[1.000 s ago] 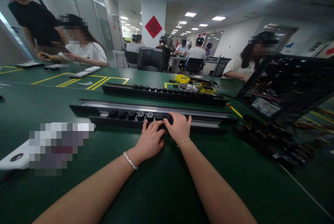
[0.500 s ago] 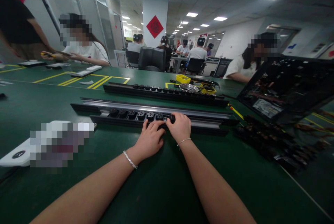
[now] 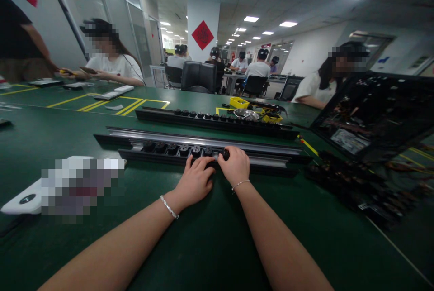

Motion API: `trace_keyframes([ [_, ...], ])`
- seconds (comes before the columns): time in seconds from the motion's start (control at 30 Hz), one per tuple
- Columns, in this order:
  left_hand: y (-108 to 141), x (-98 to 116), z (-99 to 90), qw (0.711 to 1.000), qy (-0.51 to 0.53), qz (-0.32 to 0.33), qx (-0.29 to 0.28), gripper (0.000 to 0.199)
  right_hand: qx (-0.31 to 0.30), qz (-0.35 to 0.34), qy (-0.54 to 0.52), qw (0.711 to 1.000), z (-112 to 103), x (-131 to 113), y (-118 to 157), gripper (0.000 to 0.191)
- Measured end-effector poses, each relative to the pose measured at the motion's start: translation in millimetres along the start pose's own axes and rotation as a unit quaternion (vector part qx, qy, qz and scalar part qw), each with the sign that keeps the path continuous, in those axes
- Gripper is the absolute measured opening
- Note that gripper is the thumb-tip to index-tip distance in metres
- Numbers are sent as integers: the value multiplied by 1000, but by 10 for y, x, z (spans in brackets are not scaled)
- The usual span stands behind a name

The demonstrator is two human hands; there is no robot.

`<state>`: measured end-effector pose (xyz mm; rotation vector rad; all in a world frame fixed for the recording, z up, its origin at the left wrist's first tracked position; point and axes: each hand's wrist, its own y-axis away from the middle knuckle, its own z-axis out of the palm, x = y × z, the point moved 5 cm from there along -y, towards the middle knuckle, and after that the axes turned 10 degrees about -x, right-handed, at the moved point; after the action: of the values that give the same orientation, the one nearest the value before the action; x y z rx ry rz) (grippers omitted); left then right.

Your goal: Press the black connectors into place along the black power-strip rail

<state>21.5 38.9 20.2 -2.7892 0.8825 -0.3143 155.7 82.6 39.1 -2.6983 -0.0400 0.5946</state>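
A long black rail [image 3: 261, 169] with a metallic channel lies crosswise in front of me. Several round black modules [image 3: 184, 150] sit in a row along its left half. My right hand [image 3: 235, 164] pinches a similar black round module [image 3: 225, 153] at the rail, just right of that row; its underside is hidden by the fingers. Beside it, my left hand [image 3: 196, 178] rests with fingers stretched out, fingertips touching the rail's near edge below the row. What lies under those fingertips is hidden.
Behind is another black rail [image 3: 105, 140], then a third [image 3: 159, 116] with modules. A white phone-like device [image 3: 23, 198] lies left. Black parts [image 3: 383, 200] are piled right, near a large black bin [image 3: 389, 114]. Yellow trays [image 3: 238, 102] stand farther back. Co-workers sit across the table.
Both hands keep nearly the same place and pose at the rail. The view has shifted slightly. At the left, a co-worker's head and hands have moved a little.
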Motion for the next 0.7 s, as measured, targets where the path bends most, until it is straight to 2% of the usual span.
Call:
trace_keyframes([
  [0.7,6,-7,-19,1000,11,3,-4,23,-18,13,-7,1000,-31,46,3,24],
])
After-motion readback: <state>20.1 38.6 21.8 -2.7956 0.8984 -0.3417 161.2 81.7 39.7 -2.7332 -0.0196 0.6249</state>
